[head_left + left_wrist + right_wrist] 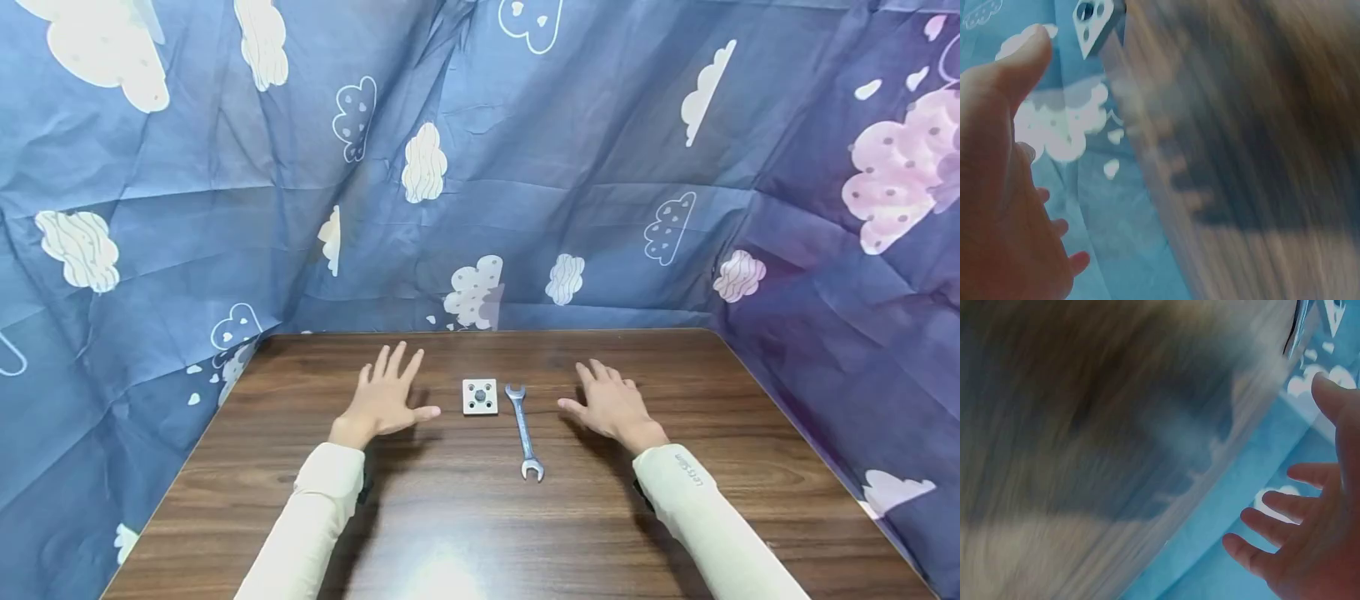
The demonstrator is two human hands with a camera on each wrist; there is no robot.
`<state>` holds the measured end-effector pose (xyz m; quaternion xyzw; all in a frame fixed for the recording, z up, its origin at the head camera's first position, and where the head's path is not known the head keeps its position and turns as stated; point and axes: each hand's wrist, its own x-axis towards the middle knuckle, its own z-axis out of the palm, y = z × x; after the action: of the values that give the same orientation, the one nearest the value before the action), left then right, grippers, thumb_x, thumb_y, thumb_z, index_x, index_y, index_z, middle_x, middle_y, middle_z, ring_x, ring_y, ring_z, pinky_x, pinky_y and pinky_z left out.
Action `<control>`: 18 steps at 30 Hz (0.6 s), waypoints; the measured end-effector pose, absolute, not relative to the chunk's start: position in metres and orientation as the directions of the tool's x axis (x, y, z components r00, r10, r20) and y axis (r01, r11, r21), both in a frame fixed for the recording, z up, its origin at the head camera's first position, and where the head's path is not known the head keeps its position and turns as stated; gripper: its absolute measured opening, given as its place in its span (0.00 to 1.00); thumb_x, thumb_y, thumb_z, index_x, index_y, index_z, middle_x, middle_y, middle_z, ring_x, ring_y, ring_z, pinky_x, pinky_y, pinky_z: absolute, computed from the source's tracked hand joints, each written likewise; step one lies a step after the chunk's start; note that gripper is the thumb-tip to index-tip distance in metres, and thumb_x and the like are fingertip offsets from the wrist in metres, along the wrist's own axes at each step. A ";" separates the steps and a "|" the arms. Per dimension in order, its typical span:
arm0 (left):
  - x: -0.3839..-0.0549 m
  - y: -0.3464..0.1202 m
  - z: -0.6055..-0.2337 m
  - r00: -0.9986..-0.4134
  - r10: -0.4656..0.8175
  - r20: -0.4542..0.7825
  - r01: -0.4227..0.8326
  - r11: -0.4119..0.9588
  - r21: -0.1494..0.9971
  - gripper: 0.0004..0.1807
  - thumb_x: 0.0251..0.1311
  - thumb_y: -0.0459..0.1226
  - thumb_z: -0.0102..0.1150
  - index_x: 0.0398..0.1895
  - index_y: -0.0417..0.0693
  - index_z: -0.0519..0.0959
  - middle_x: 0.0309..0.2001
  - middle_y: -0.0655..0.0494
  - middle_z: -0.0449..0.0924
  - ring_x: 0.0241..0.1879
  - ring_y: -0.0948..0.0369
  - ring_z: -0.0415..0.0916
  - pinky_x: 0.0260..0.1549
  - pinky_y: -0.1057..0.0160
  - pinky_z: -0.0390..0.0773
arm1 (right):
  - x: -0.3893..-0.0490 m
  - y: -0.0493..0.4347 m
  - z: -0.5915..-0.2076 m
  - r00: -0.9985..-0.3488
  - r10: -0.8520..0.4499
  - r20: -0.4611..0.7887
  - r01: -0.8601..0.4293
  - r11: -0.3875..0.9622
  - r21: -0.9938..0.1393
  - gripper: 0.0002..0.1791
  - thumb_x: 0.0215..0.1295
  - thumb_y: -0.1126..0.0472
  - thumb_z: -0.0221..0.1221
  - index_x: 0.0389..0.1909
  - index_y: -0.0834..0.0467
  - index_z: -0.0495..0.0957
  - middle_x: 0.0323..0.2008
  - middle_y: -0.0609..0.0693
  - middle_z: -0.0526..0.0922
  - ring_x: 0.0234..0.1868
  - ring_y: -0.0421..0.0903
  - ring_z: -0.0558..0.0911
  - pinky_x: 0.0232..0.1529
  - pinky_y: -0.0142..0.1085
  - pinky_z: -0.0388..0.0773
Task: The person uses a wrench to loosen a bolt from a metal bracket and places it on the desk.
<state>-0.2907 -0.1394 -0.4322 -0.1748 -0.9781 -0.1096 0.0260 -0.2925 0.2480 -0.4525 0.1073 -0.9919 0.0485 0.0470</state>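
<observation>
In the head view a small square white plate (471,408) lies on the table, with dark holes near its corners and a grey bolt head (481,396) at its centre. Just right of it a double open-ended wrench (523,433) lies lengthwise. My left hand (384,400) hovers left of the plate, fingers spread, holding nothing. On the wrench's other side my right hand (611,404) is held over the table, fingers extended and nothing in them. The left wrist view catches the plate (1105,28) at its top edge; the right wrist view shows part of the wrench (1299,325).
A brown wood-grain table (450,517) spreads beneath both hands. Blue fabric (510,217) with a cloud print hangs behind the table's far edge and along both sides. Hand shadows fall on the wood.
</observation>
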 end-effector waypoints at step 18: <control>-0.306 -0.062 -0.467 -0.922 0.387 -0.023 0.371 0.898 0.235 0.56 0.53 0.62 0.66 0.80 0.53 0.49 0.78 0.44 0.44 0.76 0.42 0.43 0.68 0.38 0.55 | -0.271 0.172 -0.475 -0.960 -0.280 0.003 -0.280 0.960 -0.026 0.37 0.63 0.32 0.55 0.64 0.53 0.76 0.71 0.62 0.64 0.69 0.63 0.64 0.60 0.59 0.66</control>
<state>-0.3060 -0.0620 -0.4671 -0.1946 -0.9736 -0.1138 -0.0345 -0.2710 0.1719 -0.4755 0.1412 -0.9899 0.0133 -0.0005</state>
